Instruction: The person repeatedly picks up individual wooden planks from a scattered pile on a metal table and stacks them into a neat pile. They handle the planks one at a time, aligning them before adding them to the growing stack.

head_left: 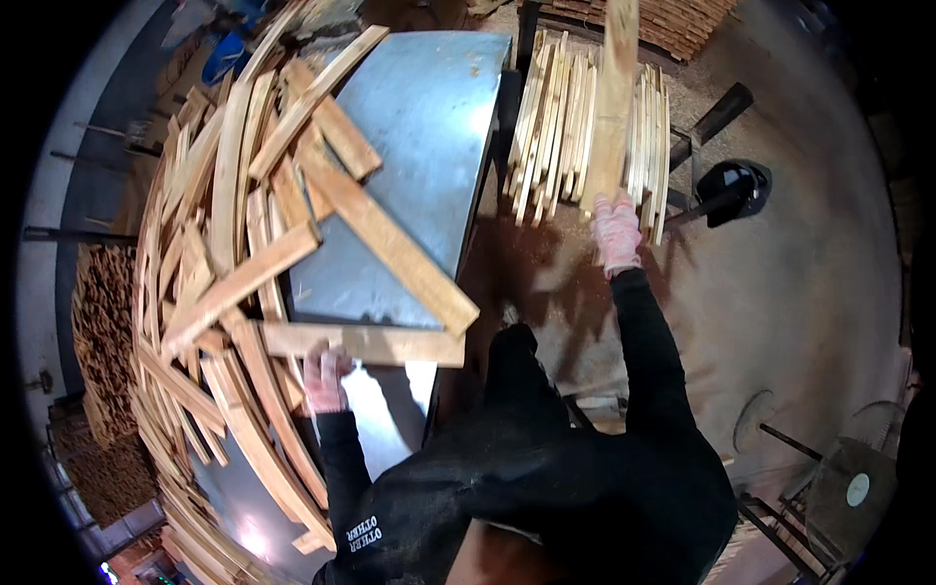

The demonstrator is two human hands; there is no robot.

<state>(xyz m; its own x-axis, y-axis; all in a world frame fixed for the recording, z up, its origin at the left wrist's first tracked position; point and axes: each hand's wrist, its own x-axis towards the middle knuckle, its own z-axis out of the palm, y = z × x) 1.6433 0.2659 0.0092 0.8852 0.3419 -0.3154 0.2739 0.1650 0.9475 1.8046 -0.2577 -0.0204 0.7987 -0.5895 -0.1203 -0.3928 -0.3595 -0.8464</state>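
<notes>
My right hand [616, 234], in a pink-and-white work glove, is closed around the near end of a long wooden board [614, 97]. That board points away from me, above a stack of narrow wood strips [551, 127]. On the left, my gloved left hand [327, 378] grips the near edge of another board [390, 345], which lies crosswise on the metal table [419, 127]. Its thumb is partly hidden. A slanting board [390, 244] rests just beyond, its near end close to that crosswise board.
A heap of loose wood strips [234, 185] covers the table's left side. Beyond the table's right edge are a black metal frame [721, 115] and a black round-based object [736, 192]. A fan [853, 487] stands at lower right. Stacked wood [102, 341] lies far left.
</notes>
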